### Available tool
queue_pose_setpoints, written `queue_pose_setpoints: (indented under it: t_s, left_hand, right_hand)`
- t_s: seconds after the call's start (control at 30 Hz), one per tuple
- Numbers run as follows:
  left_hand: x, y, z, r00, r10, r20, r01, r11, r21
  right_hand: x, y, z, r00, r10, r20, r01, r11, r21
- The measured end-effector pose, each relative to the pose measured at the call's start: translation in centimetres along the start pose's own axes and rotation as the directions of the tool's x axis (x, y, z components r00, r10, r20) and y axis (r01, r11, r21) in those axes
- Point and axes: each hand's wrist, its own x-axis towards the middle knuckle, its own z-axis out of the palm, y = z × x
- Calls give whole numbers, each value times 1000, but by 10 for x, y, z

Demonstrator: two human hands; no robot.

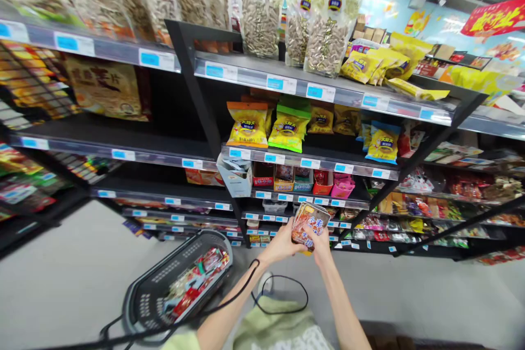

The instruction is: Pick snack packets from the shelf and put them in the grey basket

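Observation:
Both of my hands hold a small stack of flat snack packets in front of my body, printed with a reddish food picture and white characters. My left hand grips the stack from its left side. My right hand closes on its lower right edge. Just beyond the packets, a shelf row carries open display boxes of small packs. A light-blue carton stands at the left end of that row.
A dark grey shopping basket with several colourful packets sits on the floor at lower left. Bags of seeds line the top shelf, with yellow snack bags below. A black cord loops before my body.

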Motion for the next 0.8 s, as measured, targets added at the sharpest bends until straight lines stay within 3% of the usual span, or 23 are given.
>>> queue_pose_setpoints:
  t_s: [0.13,0.2,0.33,0.5,0.63,0.7,0.8]
  left_hand:
    - [33,-23,-20,994,97,-58,-92,992,88]
    - [55,-36,-32,986,152,-74,-135,972,190]
    - [107,-61,-61,955,270,-120,-207,901,381]
    - [161,-80,-99,870,403,-285,-225,838,497]
    - [178,-102,-118,830,349,-435,-82,848,524]
    - [180,-114,-123,835,323,-446,-46,848,528]
    - [183,-129,-125,844,309,-438,-40,851,523]
  right_hand:
    - [33,-10,-3,968,2,250,16,997,-69]
    - [57,-18,2,953,-6,302,49,990,-135]
    - [112,-27,30,938,-159,308,238,942,-237]
    - [171,-16,79,868,-364,338,445,872,-203]
    - [210,1,102,899,-345,269,419,857,-302]
    - [228,8,107,933,-304,194,356,861,-363]
    - [251,11,110,946,-285,156,325,840,-434]
